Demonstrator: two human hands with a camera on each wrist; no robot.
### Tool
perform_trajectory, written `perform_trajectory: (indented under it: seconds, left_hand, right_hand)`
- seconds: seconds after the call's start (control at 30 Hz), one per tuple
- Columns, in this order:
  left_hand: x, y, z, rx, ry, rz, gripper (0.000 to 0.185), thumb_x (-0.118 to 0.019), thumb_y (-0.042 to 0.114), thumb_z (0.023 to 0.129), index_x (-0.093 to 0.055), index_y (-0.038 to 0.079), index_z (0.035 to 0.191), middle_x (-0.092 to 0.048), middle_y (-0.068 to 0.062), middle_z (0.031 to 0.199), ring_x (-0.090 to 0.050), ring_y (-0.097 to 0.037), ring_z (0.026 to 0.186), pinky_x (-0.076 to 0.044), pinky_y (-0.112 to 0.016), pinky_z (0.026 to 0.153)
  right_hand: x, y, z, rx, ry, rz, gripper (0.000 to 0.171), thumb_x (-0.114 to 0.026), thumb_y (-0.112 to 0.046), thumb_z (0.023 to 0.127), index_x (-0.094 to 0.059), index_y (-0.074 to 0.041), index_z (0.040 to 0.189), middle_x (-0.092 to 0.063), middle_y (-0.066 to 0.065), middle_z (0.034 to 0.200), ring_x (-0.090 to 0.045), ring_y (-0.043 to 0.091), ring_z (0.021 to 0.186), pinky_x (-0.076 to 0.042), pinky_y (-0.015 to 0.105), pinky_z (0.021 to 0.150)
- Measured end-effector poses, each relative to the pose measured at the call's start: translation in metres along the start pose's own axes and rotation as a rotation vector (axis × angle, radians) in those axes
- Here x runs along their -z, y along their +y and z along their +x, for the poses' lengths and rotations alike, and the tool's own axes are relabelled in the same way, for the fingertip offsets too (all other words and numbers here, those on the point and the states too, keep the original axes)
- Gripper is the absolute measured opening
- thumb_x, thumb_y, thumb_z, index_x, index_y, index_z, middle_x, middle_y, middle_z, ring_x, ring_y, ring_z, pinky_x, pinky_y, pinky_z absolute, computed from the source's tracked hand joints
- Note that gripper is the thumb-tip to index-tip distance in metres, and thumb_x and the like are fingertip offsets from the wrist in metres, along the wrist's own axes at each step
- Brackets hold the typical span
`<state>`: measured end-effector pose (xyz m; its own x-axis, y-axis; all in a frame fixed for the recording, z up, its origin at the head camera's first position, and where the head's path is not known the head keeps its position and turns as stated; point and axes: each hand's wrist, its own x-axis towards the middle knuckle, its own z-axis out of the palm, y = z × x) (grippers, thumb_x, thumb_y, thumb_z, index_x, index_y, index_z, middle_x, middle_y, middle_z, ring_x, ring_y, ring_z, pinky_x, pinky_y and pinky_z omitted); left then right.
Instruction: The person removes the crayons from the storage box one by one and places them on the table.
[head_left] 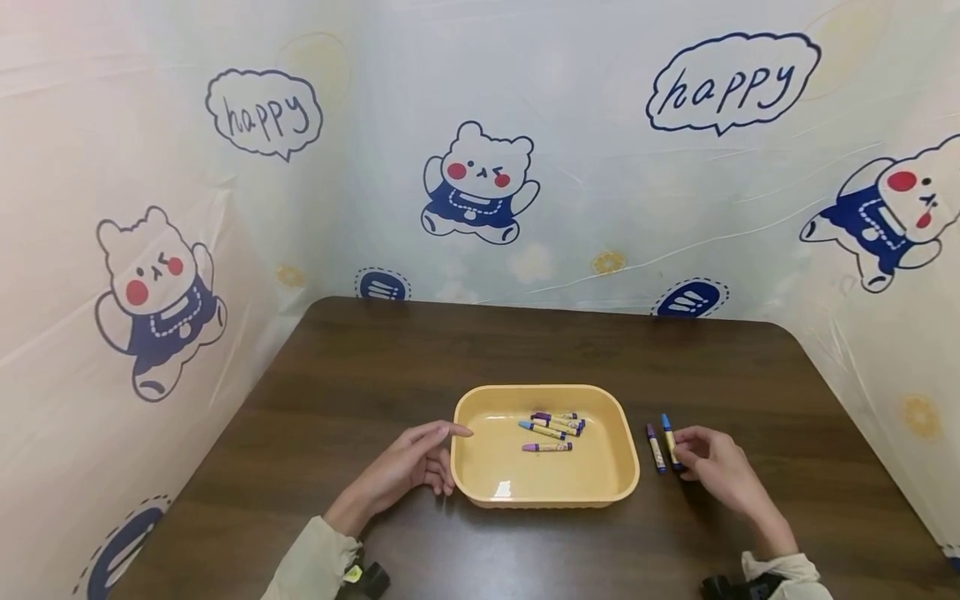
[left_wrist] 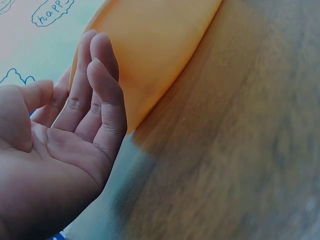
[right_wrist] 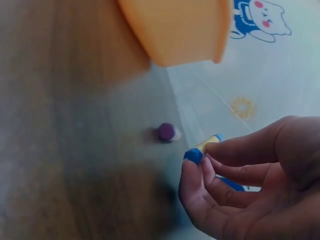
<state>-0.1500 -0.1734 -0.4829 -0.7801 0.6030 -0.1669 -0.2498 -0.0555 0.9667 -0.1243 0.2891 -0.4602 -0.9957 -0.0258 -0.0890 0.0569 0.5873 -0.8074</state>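
A blue-tipped crayon (head_left: pixel 669 437) is pinched just right of the yellow tray (head_left: pixel 483 477).
Gripped near one end, it could slip; the purple-tipped crayon (head_left: pixel 656 448) close beside could be nudged away. The right hand (head_left: pixel 722 468) is narrowed to a thumb-and-finger pinch on the blue one; the left hand (head_left: pixel 408 463), fingers loosely extended, is rested at the tray's left rim, nothing grasped.

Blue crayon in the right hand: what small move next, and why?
I'd probably lift the blue crayon toward the yellow tray: the right hand pinches it, and several crayons lie inside, with room to their left.
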Motion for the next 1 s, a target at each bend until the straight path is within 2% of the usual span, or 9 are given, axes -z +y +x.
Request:
perform_trajectory:
  seconds: [0.57,1.0]
  left_hand:
    - [-0.0006,0.0010,0.0022,0.010,0.007,0.006,0.056,-0.038,0.040,0.108,-0.044,-0.005,0.142,-0.069,-0.010,0.081,-0.069,-0.022,0.070,-0.056,-0.030,0.061]
    - [-0.0011,0.0019,0.0030,0.017,0.010,0.019,0.056,-0.039,0.040,0.108,-0.045,-0.004,0.142,-0.069,-0.010,0.081,-0.068,-0.022,0.070,-0.056,-0.030,0.061]
  right_hand:
    - [-0.0056,-0.0033,0.0002,-0.071,0.096,-0.121,0.016,-0.067,-0.006,0.089,-0.066,0.008,0.098,-0.068,0.009,0.082,-0.064,0.017,0.064,-0.054,0.027,0.054]
    - [-0.0093,-0.0015,0.0008,-0.059,0.097,-0.163,0.017,-0.068,-0.008,0.091,-0.068,0.006,0.100,-0.068,0.009,0.083,-0.063,0.016,0.064,-0.053,0.026,0.053]
